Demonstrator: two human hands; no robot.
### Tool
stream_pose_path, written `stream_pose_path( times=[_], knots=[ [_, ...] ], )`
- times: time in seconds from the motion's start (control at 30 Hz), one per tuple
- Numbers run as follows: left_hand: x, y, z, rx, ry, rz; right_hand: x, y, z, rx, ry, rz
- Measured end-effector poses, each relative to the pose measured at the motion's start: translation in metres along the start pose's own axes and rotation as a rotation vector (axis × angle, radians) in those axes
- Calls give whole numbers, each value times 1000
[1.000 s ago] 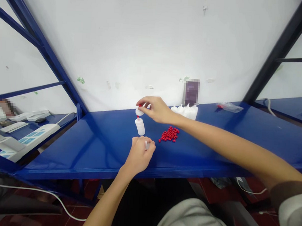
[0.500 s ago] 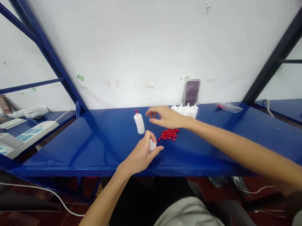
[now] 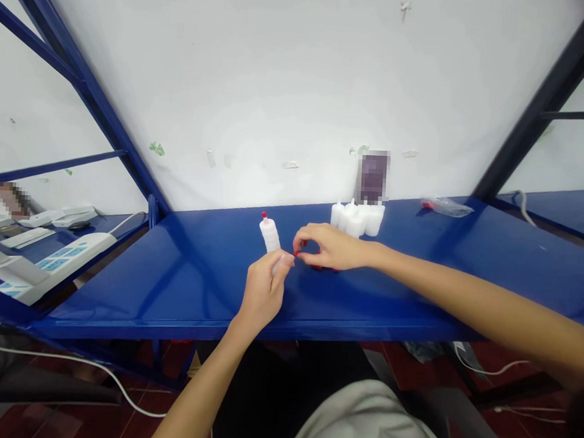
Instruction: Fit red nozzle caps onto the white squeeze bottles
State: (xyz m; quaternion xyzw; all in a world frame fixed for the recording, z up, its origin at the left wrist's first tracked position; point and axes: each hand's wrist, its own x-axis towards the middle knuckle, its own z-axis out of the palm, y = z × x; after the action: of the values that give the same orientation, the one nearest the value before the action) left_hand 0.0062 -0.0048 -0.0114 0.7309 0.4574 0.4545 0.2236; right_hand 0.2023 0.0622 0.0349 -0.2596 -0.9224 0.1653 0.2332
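My left hand (image 3: 264, 283) is closed around a small white bottle (image 3: 279, 265), most of which my fingers hide. Close by on the right, my right hand (image 3: 330, 245) pinches a small red cap (image 3: 296, 253) between thumb and fingertips, near the left thumb. Behind the left hand stands a white squeeze bottle (image 3: 269, 232) with a red cap on its tip, its lower part covered by my hand. A pile of loose red caps (image 3: 323, 268) lies under my right hand and is largely hidden.
Several white bottles without caps (image 3: 354, 223) stand together at the back of the blue table (image 3: 197, 273). A clear plastic bag (image 3: 447, 206) with something red lies farther right. A blurred dark panel (image 3: 374, 176) leans by the wall. At left sits a white power strip (image 3: 72, 258).
My right hand has come down towards me and now pinches a red cap. My left hand, with its bottle, has turned and moved slightly left and away from me.
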Motion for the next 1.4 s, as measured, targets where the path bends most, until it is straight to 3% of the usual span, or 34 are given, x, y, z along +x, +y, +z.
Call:
stream_pose_path(
  times=[0.1,0.23,0.4,0.57,0.77,1.0,1.1,1.2,1.4],
  knots=[
    [-1,-3,1,-177,23,-82,3,-16,7,402,171,71],
    [-2,-6,2,-293,50,-72,4,-36,23,861,161,110],
    [-1,-7,0,-416,100,-106,7,-46,42,1065,168,125],
    [2,-4,-2,-457,43,-102,7,-47,51,1139,163,133],
    [3,-4,-4,-492,-6,-94,2,-49,54,1061,161,102],
    [0,-8,0,-486,32,-50,1,-59,39,644,157,56],
    [2,-8,2,-553,97,-144,14,-51,24,557,305,33],
    [3,-5,1,-449,78,-190,37,-38,4,449,472,32],
    [2,1,0,-235,-73,-151,69,-24,-18,157,444,83]
  ],
)
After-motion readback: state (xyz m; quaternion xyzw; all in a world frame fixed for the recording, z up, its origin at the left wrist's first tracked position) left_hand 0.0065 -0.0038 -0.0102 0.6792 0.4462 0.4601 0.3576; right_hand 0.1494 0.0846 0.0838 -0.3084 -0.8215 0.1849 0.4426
